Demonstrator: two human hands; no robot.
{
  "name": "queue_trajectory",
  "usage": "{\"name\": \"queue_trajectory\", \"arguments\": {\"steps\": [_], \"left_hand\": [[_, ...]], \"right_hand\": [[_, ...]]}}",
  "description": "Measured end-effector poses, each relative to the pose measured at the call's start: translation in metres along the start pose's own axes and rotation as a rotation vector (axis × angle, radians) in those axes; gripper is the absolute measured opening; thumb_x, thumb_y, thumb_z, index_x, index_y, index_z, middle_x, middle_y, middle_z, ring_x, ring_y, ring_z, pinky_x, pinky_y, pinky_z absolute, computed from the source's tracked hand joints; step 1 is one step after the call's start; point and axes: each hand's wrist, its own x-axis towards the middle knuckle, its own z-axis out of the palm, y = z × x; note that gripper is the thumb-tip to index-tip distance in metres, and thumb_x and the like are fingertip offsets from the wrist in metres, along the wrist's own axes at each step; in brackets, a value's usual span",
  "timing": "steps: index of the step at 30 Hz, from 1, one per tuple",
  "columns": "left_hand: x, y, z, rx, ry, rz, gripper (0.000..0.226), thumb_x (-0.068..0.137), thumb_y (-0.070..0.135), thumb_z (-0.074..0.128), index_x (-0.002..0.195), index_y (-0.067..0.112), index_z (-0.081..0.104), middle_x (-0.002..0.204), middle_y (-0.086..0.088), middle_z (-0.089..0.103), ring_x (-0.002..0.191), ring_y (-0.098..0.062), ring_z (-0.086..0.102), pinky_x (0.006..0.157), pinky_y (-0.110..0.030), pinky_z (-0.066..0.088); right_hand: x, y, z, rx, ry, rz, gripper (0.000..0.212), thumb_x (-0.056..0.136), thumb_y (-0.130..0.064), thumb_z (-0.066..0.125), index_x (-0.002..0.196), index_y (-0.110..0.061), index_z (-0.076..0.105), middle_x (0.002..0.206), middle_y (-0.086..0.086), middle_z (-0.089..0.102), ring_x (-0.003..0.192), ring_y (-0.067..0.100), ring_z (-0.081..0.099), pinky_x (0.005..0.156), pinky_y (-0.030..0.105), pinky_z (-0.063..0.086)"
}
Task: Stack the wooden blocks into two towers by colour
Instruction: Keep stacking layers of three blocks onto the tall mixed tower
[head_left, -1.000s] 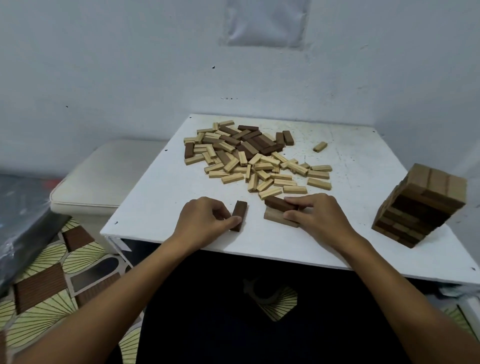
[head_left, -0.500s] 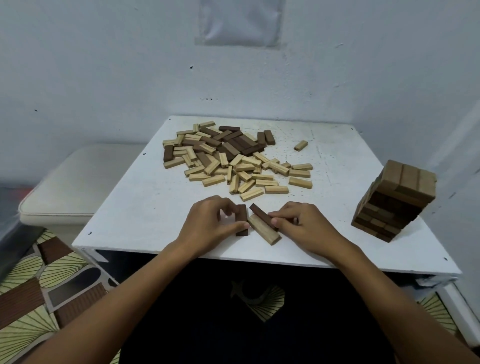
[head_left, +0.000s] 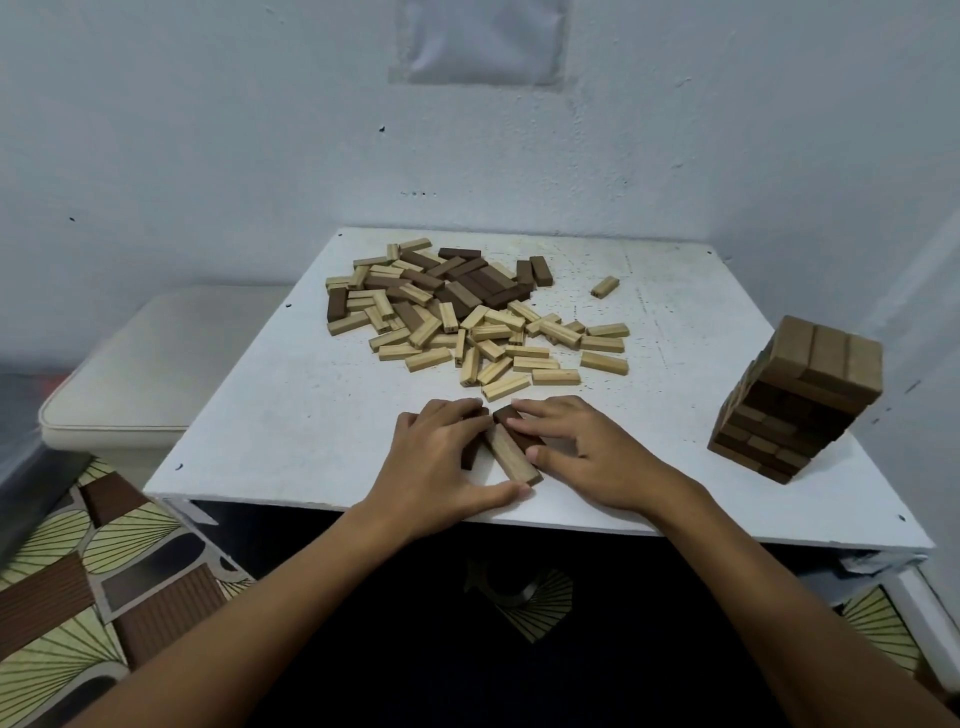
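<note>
Three blocks lie side by side near the front edge of the white table (head_left: 311, 415). My left hand (head_left: 441, 457) rests flat over a dark brown block (head_left: 467, 460), its thumb touching the near end of the mid-brown block (head_left: 511, 460) in the middle. From the right, my right hand (head_left: 587, 457) lays straight fingers on a second dark block (head_left: 527, 440) that leans against the middle one. Behind them a loose pile of pale and dark blocks (head_left: 467, 312) covers the table's centre.
A leaning tower of brown blocks (head_left: 800, 405) stands near the table's right edge. One pale block (head_left: 605, 287) lies alone at the back right. A cushioned stool (head_left: 145, 374) sits left of the table, and walls close off the back and right.
Both hands have come together: the left brought its dark block right, the right swung its two blocks round, so all three now lie nearly parallel. The camera has also shifted.
</note>
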Motion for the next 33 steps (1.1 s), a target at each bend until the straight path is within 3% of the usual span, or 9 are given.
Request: {"name": "queue_trajectory", "arguments": {"steps": [6,9,11,13,18,22,25,29,33], "left_hand": [[0.009,-0.02,-0.01,-0.086,-0.01,-0.034,0.072,0.071,0.065,0.058,0.126,0.019,0.065,0.136,0.001,0.058,0.122,-0.019,0.049,0.097,-0.034,0.038],[0.011,-0.022,-0.014,-0.154,-0.001,-0.045,0.059,0.072,0.052,0.064,0.118,0.015,0.07,0.129,-0.003,0.062,0.116,-0.018,0.055,0.089,-0.021,0.038],[0.013,-0.024,-0.018,-0.196,-0.032,-0.038,0.062,0.068,0.056,0.068,0.115,0.015,0.072,0.123,-0.001,0.064,0.105,-0.011,0.058,0.082,-0.007,0.037],[0.015,-0.027,-0.021,-0.218,-0.067,-0.034,0.065,0.066,0.058,0.076,0.116,0.017,0.071,0.121,0.003,0.063,0.096,-0.005,0.057,0.078,-0.005,0.038],[0.019,-0.034,-0.023,-0.154,-0.118,-0.024,0.076,0.066,0.055,0.082,0.133,0.027,0.057,0.14,0.008,0.051,0.125,-0.011,0.04,0.098,-0.029,0.036],[0.022,-0.034,-0.021,-0.147,-0.203,0.037,0.084,0.066,0.066,0.069,0.139,0.03,0.05,0.146,0.014,0.044,0.124,-0.01,0.033,0.103,-0.037,0.036],[0.025,-0.033,-0.021,-0.169,-0.182,0.074,0.074,0.067,0.061,0.071,0.132,0.027,0.06,0.14,0.013,0.051,0.121,-0.009,0.036,0.099,-0.035,0.039],[0.027,-0.037,-0.025,-0.205,-0.182,0.117,0.054,0.069,0.043,0.084,0.119,0.027,0.068,0.131,0.014,0.056,0.118,-0.003,0.042,0.087,-0.014,0.037],[0.023,-0.038,-0.027,-0.3,-0.129,0.094,0.054,0.068,0.038,0.087,0.117,0.029,0.068,0.127,0.01,0.054,0.113,0.0,0.05,0.081,-0.016,0.05]], "right_hand": [[0.0,0.003,-0.002,-0.007,0.008,0.009,0.046,0.089,-0.027,0.067,0.134,-0.031,0.057,0.133,-0.014,0.05,0.125,0.0,0.034,0.103,0.024,0.028],[0.001,-0.002,-0.002,-0.003,-0.015,0.019,0.051,0.084,-0.031,0.071,0.133,-0.031,0.058,0.121,-0.013,0.052,0.116,0.003,0.043,0.099,0.027,0.037],[0.002,-0.006,-0.004,0.022,-0.005,0.032,0.054,0.079,-0.037,0.076,0.131,-0.029,0.06,0.113,-0.011,0.056,0.105,0.005,0.051,0.092,0.029,0.044],[0.005,-0.008,-0.004,0.068,0.009,0.037,0.055,0.074,-0.038,0.081,0.126,-0.028,0.064,0.107,-0.01,0.058,0.097,0.005,0.055,0.086,0.03,0.047],[0.009,-0.007,-0.01,0.095,-0.015,0.045,0.059,0.074,-0.034,0.082,0.129,-0.033,0.06,0.138,-0.013,0.046,0.129,0.007,0.04,0.104,0.036,0.04],[0.015,-0.002,-0.011,0.017,-0.127,0.059,0.069,0.072,-0.039,0.082,0.135,-0.037,0.054,0.149,-0.018,0.036,0.141,0.007,0.022,0.113,0.039,0.027],[0.019,-0.003,-0.01,0.038,-0.081,0.05,0.067,0.071,-0.036,0.084,0.133,-0.03,0.058,0.145,-0.016,0.043,0.137,0.006,0.03,0.11,0.034,0.028],[0.02,-0.005,-0.007,0.041,0.014,0.032,0.06,0.069,-0.034,0.086,0.125,-0.026,0.065,0.137,-0.011,0.053,0.128,0.005,0.038,0.101,0.03,0.032],[0.018,-0.001,-0.002,0.031,0.008,0.031,0.062,0.07,-0.044,0.082,0.127,-0.032,0.063,0.129,-0.013,0.051,0.123,0.003,0.038,0.101,0.03,0.035]]}}
